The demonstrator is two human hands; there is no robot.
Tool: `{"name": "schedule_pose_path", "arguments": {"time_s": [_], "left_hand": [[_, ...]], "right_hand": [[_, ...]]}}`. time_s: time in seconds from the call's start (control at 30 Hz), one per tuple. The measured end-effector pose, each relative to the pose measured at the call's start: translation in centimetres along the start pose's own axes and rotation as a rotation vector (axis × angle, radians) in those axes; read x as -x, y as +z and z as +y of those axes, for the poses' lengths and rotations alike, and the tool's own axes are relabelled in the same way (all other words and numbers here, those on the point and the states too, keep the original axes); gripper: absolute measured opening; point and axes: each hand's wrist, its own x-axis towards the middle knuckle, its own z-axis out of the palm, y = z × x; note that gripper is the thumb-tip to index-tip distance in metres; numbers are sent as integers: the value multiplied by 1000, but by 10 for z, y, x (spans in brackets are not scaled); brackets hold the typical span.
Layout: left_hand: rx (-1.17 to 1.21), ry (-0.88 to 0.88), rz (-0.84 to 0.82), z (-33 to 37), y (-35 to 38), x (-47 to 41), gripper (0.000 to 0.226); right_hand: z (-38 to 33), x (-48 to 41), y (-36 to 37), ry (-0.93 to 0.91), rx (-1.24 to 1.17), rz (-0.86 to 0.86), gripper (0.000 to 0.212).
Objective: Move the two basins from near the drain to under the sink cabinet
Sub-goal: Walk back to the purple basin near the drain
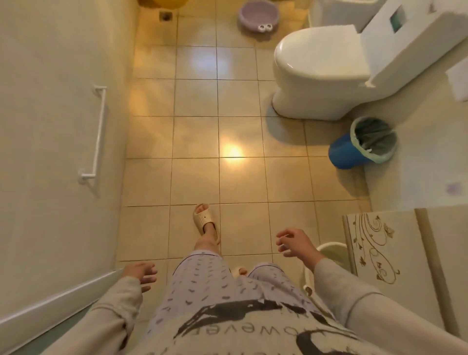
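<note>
A purple basin with cartoon eyes sits on the floor tiles at the far end, right of the floor drain. A yellow basin shows only its edge at the top, just beyond the drain. A white basin lies low on the floor beside the patterned sink cabinet, partly hidden by my right arm. My right hand hovers open just left of that white basin. My left hand hangs open near the left wall, holding nothing.
A white toilet stands on the right, with a blue bin lined with a bag in front of it. A white grab bar is fixed to the left wall. My slippered foot steps on the tiled floor.
</note>
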Motion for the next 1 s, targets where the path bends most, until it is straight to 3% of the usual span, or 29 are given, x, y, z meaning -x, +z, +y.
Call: {"name": "schedule_pose_path", "arguments": {"time_s": [0.23, 0.43, 0.6, 1.0], "left_hand": [[3, 67, -23, 125, 6, 3, 10], [-153, 203, -102, 247, 30, 9, 32], [-185, 270, -132, 326, 50, 9, 31], [-54, 135, -22, 426, 82, -9, 32]], "right_hand": [[-60, -40, -1, 83, -38, 41, 23], [-96, -65, -18, 153, -75, 85, 20], [-133, -97, -46, 180, -83, 93, 21], [-346, -219, -117, 8, 62, -3, 25]]}}
